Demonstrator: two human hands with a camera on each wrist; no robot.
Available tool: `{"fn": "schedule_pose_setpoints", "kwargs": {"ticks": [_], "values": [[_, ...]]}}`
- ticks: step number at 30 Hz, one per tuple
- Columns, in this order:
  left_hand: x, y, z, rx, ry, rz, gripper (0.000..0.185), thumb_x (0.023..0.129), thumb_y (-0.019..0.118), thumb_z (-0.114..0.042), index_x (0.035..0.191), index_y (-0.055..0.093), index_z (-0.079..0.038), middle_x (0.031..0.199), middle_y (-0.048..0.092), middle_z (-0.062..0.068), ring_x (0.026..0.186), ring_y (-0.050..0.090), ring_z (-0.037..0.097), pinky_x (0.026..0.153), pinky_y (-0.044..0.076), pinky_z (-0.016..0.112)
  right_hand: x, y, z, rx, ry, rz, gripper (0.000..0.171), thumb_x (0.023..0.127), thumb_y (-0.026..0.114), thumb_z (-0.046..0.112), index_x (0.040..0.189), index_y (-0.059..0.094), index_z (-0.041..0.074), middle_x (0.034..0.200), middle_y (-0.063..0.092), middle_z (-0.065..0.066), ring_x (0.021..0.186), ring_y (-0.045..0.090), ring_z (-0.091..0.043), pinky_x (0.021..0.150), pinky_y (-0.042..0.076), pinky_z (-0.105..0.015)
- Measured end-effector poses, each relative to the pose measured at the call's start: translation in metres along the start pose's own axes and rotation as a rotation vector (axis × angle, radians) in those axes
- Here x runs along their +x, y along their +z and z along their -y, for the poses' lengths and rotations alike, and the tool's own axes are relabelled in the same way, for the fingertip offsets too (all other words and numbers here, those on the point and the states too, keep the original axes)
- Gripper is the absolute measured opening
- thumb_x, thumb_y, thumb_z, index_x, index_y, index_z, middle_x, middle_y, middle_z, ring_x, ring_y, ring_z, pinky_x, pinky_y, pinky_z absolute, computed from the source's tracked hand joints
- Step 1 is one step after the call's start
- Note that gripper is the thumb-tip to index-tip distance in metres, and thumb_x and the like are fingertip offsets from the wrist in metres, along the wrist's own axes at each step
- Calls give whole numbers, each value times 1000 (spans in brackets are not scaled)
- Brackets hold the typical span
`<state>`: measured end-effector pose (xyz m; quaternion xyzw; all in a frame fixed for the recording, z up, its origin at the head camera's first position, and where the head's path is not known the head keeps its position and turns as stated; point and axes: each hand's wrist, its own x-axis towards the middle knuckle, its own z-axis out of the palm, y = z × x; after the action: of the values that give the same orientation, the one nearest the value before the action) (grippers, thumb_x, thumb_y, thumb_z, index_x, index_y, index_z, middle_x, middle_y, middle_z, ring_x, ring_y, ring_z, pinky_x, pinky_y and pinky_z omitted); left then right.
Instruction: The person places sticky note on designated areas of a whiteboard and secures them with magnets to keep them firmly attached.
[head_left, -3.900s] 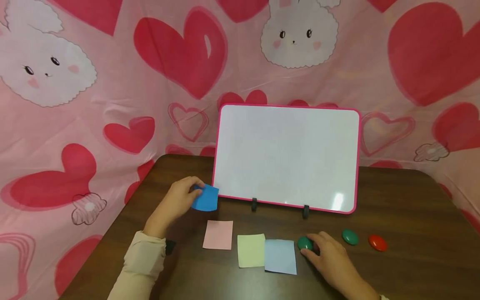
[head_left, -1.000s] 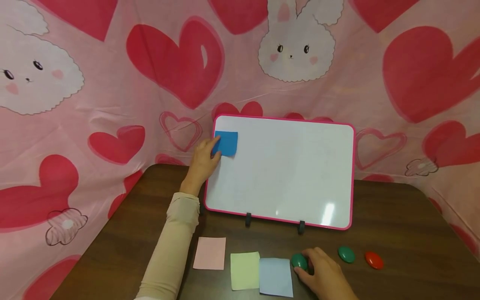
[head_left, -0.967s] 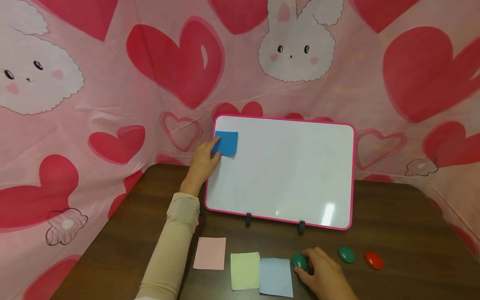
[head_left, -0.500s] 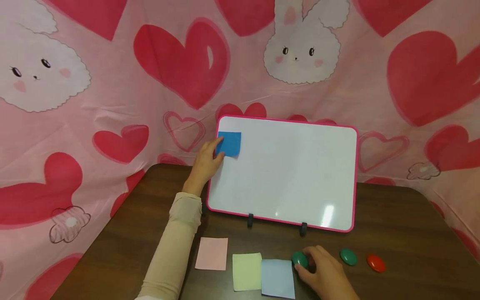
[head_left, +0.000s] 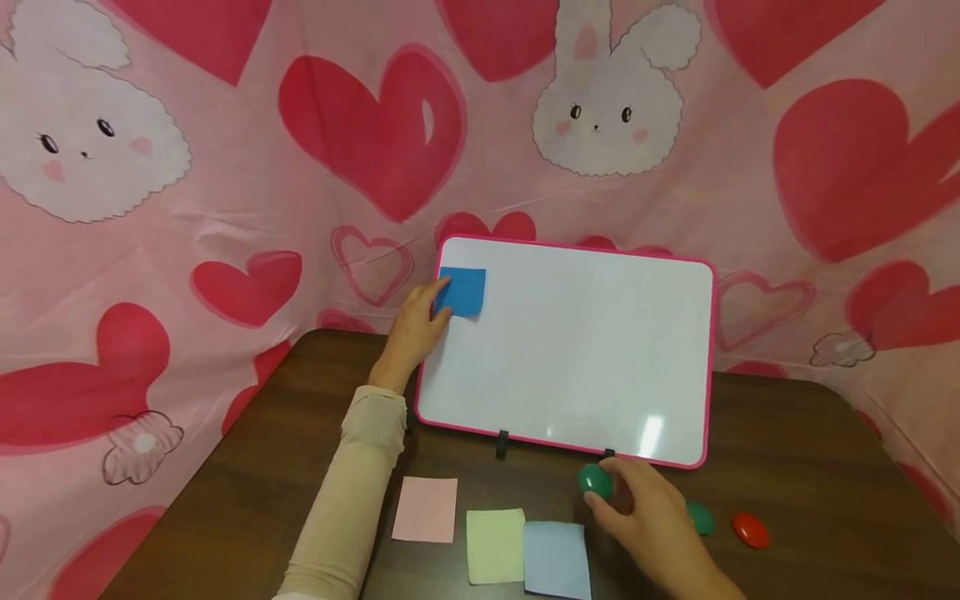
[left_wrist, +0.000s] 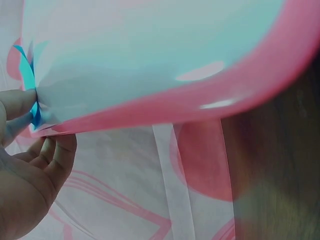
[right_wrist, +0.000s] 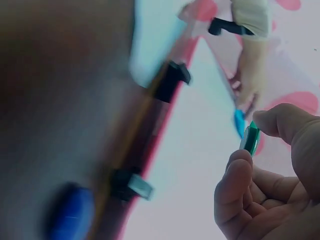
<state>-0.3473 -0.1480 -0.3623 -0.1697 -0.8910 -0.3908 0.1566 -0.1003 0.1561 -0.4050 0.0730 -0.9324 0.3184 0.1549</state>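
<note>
A blue sticky note (head_left: 465, 293) lies against the upper left of the whiteboard (head_left: 577, 358). My left hand (head_left: 416, 329) pinches the note's left side at the board's edge, and in the left wrist view some fingers (left_wrist: 62, 150) sit behind the pink frame. Raised off the table in front of the board, a round green magnet (head_left: 595, 482) is pinched between thumb and fingertips of my right hand (head_left: 652, 521). The right wrist view shows that magnet (right_wrist: 252, 140) edge-on, held clear of other things.
Pink (head_left: 425, 510), pale green (head_left: 495, 546) and light blue (head_left: 557, 557) sticky notes lie on the brown table (head_left: 795, 442). Another green magnet (head_left: 701, 518), partly hidden by my right hand, and a red magnet (head_left: 751, 530) lie right. Black clips (head_left: 502, 443) hold the board's bottom.
My left hand has carried the blue note from beside the board up onto its upper left. My right hand has just lifted the green magnet off the table toward the board.
</note>
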Motion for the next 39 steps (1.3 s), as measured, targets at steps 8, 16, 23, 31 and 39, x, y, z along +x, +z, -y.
{"fn": "schedule_pose_setpoints", "kwargs": {"ticks": [8,16,23,31,39], "values": [[0,1,1,9,-5,-6,55,101,62,-16,153,45,-15,141,48,21,129,49,37,108,40,52,33,-3,12,28,-243,-163,36,74,89,9,103,69,6,79,50,8,62,47,-1,52,43,-22],[0,2,2,9,7,-12,55,101,63,-14,153,46,-14,139,50,21,127,50,36,107,41,50,68,-4,33,42,-258,-141,37,75,88,5,106,69,3,82,49,5,63,50,-9,50,42,-22],[1,1,2,-2,4,-23,55,100,63,-14,152,46,-13,137,51,21,124,52,36,106,42,50,93,-2,50,40,-282,-100,38,78,87,6,109,67,0,84,52,-2,65,52,-15,53,45,-25],[-1,-1,0,-12,-16,-15,57,100,63,-14,154,44,-14,138,50,20,126,51,36,106,42,51,122,-1,63,31,-272,-69,39,82,84,11,114,65,-1,88,56,-8,68,51,-16,55,48,-28],[-1,-1,-2,-3,-29,-21,55,100,63,-16,153,45,-14,139,51,19,127,50,35,107,40,50,140,1,67,39,-252,-65,41,84,83,14,118,65,-1,92,58,-12,71,53,-20,57,49,-32]]}}
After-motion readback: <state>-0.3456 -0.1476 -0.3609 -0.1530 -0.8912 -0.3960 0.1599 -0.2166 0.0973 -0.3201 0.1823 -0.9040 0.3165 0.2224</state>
